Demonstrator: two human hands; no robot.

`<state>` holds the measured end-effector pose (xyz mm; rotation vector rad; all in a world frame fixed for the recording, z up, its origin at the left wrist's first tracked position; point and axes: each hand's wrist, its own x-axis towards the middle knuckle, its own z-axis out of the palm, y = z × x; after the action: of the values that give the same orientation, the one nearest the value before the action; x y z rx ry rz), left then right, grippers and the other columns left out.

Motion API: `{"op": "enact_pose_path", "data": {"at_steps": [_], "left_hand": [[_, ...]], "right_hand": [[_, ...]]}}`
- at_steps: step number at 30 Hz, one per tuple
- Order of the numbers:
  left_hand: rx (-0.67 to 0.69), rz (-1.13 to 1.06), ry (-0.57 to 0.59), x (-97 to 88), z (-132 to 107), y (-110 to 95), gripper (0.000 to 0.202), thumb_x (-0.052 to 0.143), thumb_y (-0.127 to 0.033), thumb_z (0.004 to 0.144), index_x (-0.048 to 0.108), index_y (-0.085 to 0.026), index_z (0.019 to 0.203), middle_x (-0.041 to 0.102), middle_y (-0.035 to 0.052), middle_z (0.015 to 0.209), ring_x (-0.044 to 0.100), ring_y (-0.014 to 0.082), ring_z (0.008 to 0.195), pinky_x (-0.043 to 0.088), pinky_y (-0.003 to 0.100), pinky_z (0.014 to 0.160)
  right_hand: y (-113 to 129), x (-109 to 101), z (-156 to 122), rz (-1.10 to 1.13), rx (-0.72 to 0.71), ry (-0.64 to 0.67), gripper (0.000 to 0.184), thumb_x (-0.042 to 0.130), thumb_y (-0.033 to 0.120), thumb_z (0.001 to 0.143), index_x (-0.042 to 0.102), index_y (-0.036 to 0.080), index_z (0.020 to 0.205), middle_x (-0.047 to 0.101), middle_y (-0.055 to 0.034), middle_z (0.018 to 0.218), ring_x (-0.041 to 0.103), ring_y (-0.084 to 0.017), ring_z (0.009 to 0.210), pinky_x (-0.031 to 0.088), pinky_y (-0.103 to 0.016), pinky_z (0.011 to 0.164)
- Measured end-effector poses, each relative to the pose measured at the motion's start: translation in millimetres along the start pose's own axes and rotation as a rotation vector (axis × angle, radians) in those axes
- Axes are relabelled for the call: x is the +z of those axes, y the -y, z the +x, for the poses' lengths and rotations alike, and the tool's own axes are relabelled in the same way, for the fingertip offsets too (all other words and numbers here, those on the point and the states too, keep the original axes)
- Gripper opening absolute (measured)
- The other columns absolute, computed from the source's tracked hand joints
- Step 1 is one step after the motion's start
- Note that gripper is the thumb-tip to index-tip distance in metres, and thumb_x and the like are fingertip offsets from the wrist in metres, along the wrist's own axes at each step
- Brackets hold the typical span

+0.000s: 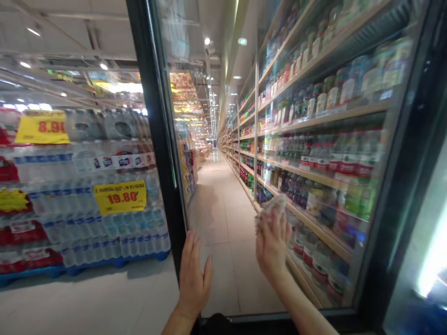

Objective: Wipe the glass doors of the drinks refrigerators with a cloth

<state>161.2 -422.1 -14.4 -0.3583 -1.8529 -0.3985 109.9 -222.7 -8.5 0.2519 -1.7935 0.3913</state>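
A glass door [223,204] in a black frame [159,111] stands before me, and bottles and an aisle show in its pane. My left hand [194,270] lies against the lower left of the frame, fingers stretched out and thumb apart, holding nothing. Farther right, my right hand [274,242] presses a crumpled pale cloth [274,204] to the glass. The fingers rest over the cloth and are slightly blurred.
At left, shrink-wrapped packs of bottled water [84,200] are stacked on a blue pallet [115,264]. Yellow price signs [120,197] hang on the stack. Pale tiled floor [139,298] lies beside the door. A bright light strip [433,260] glows at far right.
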Motion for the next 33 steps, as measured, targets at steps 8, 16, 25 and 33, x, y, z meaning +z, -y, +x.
{"op": "enact_pose_path", "data": {"at_steps": [8,16,25,33], "left_hand": [[-0.001,0.093,-0.017,14.2,32.3,1.0,0.064,0.047,-0.023,0.086,0.017,-0.019,0.142,0.021,0.0160,0.149,0.019,0.0274,0.138,0.027,0.050,0.108],[-0.052,0.214,-0.057,36.7,41.7,-13.8,0.070,0.051,-0.036,0.085,0.017,-0.019,0.143,0.016,0.0169,0.150,0.007,0.0340,0.139,0.022,0.058,0.107],[-0.079,0.220,-0.065,40.7,40.8,-15.7,0.073,0.050,-0.041,0.084,0.015,-0.017,0.144,0.017,0.0186,0.150,0.008,0.0357,0.139,0.021,0.059,0.107],[-0.067,0.223,-0.086,40.8,44.2,-17.7,0.072,0.052,-0.040,0.084,0.018,-0.017,0.143,0.018,0.0196,0.149,0.011,0.0372,0.138,0.022,0.061,0.105]], "right_hand": [[-36.5,-3.3,6.5,0.043,-0.133,-0.002,0.045,0.047,0.019,0.082,0.050,0.026,0.127,0.038,-0.0058,0.143,0.018,-0.027,0.138,0.014,-0.054,0.109],[-42.0,-17.5,13.4,0.034,-0.321,0.140,0.050,0.045,0.014,0.078,0.050,0.026,0.126,0.040,-0.0032,0.141,0.016,-0.026,0.138,0.016,-0.053,0.110],[-146.6,-33.5,25.8,-0.161,0.279,-0.236,0.052,0.039,0.022,0.084,0.038,0.018,0.137,0.026,-0.0169,0.147,0.027,-0.034,0.133,0.032,-0.059,0.097],[-138.5,-37.1,17.7,-0.115,-0.159,0.036,0.042,0.045,0.019,0.083,0.052,0.025,0.124,0.040,-0.0071,0.141,0.024,-0.028,0.136,0.024,-0.054,0.106]]}}
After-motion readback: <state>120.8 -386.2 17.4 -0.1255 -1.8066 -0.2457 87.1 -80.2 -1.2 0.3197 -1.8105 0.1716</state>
